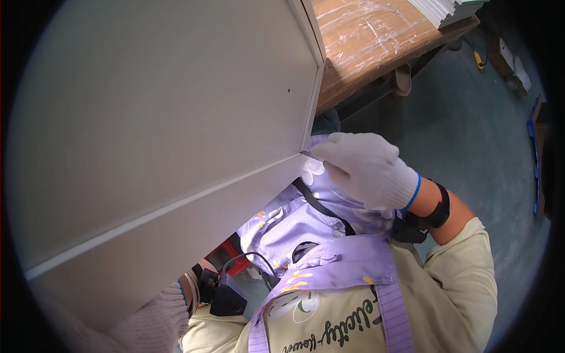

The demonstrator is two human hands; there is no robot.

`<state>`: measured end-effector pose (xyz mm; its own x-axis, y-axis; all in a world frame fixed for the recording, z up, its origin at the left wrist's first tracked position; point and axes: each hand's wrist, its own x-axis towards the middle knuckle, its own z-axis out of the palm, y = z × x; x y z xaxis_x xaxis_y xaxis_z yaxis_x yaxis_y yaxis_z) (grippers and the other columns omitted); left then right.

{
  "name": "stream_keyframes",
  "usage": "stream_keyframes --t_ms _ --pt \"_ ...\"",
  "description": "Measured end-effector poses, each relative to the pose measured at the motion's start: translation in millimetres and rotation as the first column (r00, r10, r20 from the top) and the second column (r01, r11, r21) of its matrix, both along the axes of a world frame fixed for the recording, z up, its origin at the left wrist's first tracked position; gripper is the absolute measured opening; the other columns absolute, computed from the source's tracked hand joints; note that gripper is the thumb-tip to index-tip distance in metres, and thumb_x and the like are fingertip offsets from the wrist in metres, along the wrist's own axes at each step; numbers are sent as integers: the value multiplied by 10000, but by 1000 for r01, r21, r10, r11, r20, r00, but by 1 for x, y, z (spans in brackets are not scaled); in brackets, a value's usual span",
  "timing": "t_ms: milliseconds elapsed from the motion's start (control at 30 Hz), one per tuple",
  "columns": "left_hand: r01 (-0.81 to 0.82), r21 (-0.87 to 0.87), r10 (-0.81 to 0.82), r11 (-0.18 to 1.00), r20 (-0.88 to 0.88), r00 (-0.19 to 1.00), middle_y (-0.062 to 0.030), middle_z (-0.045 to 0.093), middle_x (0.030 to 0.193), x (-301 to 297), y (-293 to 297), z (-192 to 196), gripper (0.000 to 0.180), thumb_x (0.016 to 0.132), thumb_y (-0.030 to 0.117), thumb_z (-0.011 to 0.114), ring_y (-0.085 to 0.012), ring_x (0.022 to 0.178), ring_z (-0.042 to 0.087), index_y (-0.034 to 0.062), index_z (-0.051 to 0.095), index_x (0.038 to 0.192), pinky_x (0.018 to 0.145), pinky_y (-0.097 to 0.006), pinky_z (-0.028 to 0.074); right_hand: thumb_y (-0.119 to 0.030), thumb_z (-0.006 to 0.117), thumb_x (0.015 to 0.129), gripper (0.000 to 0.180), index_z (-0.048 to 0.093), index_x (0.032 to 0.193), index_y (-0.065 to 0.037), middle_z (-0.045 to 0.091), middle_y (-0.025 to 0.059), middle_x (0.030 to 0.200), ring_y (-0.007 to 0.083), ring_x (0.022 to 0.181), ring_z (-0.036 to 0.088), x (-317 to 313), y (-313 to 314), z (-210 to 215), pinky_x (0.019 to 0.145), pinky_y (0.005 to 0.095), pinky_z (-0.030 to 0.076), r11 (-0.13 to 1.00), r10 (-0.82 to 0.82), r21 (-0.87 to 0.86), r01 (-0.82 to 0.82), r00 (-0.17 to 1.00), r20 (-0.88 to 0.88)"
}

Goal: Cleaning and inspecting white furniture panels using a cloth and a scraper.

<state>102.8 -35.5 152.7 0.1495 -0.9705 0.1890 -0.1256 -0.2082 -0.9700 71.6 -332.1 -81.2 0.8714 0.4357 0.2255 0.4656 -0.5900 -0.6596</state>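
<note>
A white cabinet panel piece (176, 106) filled the left of the view, its near edge slanting from the lower left up to a corner at the right hand. A grey-green floor (441, 135) spread beyond, and a lilac flowered apron (329, 206) covered the person's front. A scuffed wooden surface (365, 41) stood past the panel's far corner, with a stack of white boards (441, 12) at its end. Low on the left, the gloved left hand (141, 323) was beside the panel's near side; whether its fingers were spread or closed could not be told. The white-gloved right hand (368, 167) pinched a slim dark strip (312, 156) between thumb and fingers, just at the panel's corner. A small dark hole (288, 90) marked the panel's face.
</note>
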Motion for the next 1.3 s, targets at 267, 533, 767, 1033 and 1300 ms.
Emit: stream_keyframes --t_ms 267,533,767,1033,1300 --pt "-5 -26 6 1000 9 1000 -173 635 1066 -2 1 -4 431 911 302 525 -305 912 651 -42 569 1168 769 -374 555 -92 536 795 198 576 986 -67 571 95 793 286 676 607 7 1 0 575 369 499 963 -199 -173 209 977 73" --pt "-15 -62 17 998 27 999 -161 638 1063 -3 4 -6 417 915 292 527 -292 910 652 -35 569 1170 775 -358 554 -136 561 782 224 551 996 -74 567 68 795 236 666 623 3 -3 0 524 325 493 962 57 -271 -27 993 103" --pt "-19 -97 23 995 38 999 -151 640 1060 -6 7 -9 404 918 283 528 -280 907 653 -29 569 1172 780 -345 554 -133 556 784 248 536 1025 -81 571 69 813 237 698 629 3 -3 -2 553 327 501 917 26 -399 0 998 60" --pt "-31 -158 41 987 60 997 -140 642 1056 -7 11 -12 390 922 273 529 -266 905 654 -22 568 1174 786 -330 553 -110 570 778 309 546 1086 -102 552 68 795 256 682 604 -2 2 8 579 361 485 930 9 -367 -5 1000 9" --pt "-62 -253 85 965 81 993 -128 644 1053 -4 15 -26 376 926 263 530 -253 902 655 -15 568 1176 791 -315 553 -112 590 815 214 645 1015 -57 640 90 857 235 729 634 17 -10 15 634 306 503 984 -54 130 119 906 -420"
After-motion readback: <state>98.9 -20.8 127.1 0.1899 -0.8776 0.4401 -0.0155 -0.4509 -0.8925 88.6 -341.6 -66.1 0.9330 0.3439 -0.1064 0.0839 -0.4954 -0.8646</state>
